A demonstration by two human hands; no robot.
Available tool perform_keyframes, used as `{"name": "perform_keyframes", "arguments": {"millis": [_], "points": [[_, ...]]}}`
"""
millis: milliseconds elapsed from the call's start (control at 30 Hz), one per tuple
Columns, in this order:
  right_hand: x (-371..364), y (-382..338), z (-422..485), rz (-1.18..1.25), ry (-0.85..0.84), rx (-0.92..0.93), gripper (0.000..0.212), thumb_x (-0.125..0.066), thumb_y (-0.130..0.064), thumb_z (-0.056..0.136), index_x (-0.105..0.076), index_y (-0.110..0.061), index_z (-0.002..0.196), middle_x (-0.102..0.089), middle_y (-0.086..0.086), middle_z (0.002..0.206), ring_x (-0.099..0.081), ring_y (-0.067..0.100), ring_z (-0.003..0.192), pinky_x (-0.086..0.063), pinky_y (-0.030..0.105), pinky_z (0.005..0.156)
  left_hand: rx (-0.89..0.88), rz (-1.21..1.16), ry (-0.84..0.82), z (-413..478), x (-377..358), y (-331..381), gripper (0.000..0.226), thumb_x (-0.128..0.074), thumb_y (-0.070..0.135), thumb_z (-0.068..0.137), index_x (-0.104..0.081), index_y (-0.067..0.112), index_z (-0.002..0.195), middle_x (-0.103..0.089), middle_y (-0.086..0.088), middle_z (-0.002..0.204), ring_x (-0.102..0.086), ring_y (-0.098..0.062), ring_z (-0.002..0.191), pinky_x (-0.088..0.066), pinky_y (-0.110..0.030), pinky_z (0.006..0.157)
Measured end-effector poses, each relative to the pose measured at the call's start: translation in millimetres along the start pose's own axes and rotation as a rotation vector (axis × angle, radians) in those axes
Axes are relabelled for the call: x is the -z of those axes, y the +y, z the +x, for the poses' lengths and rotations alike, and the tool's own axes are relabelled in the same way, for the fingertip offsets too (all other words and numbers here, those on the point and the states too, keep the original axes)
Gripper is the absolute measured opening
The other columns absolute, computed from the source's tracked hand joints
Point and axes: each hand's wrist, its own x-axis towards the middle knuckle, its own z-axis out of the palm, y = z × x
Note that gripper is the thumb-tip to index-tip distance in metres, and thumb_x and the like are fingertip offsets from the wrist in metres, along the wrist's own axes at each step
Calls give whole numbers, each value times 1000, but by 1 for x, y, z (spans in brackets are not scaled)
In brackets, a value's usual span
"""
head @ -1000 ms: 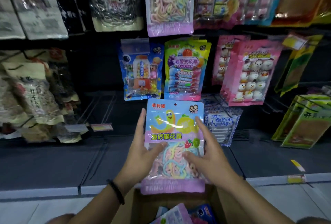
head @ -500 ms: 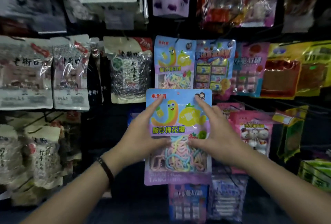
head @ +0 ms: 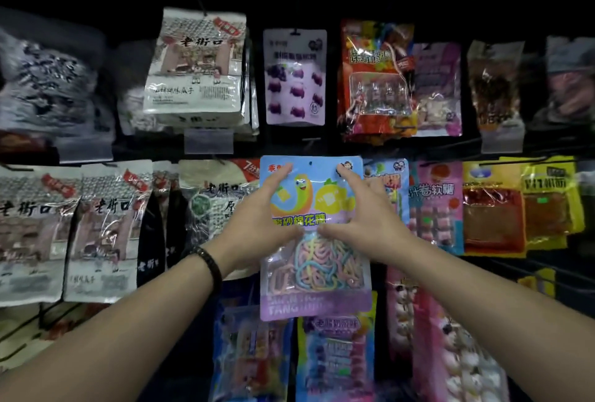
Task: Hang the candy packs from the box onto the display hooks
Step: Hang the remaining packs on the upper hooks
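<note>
Head view, facing a dark display rack (head: 354, 148) hung with snack packs in three visible rows. Two bare forearms reaching up and forward from the lower corners, converging on the middle row.

Between them, one candy pack (head: 314, 276), held upright and flat toward the camera in front of the middle row. Long axis vertical: blue header at the top, purple band at the bottom, clear window of pastel candy ropes in the lower half. Hides whatever hangs directly behind it; cannot tell whether it sits on a hook.

Above and to the left, one white seed pack (head: 196, 63) fronting its stack. Straight above the held pack, one pale purple pack (head: 294, 79) printed with dark grape shapes.

Two hands gripping the candy pack, one at each side edge. Left hand (head: 257, 224): index finger stretched up the front to the top left corner, thumb laid across the front at mid-height, other fingers hidden behind. Right hand (head: 363, 218): mirrored pose, index fingertip at the top right corner. Thumb tips almost meeting at the pack's middle.

One dark beaded bracelet (head: 209, 261) around the left wrist.

One small round hang hole (head: 310, 163) centred near the pack's top edge, between the two index fingertips.
</note>
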Motion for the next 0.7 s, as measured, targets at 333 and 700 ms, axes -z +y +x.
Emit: {"name": "perform_keyframes", "arguments": {"millis": [333, 700], "points": [[2, -3, 28, -114, 105, -38, 100, -80, -66, 77, -28, -46, 161, -31, 0, 137, -71, 22, 94, -51, 35, 87, 56, 108, -9, 27, 1, 1, 109, -94, 32, 75, -31, 46, 162, -49, 9, 159, -54, -5, 121, -45, -23, 99], [-7, -3, 52, -148, -45, -169, 100, -80, -63, 81, -25, -44, 162, -12, 10, 166, -65, 30, 100, -55, 40, 94, 236, 230, -63, 55, -8, -10, 114, -90, 32, 73, -23, 44, 165, -41, 0, 166, -60, -22, 127, -46, -24, 84]]}}
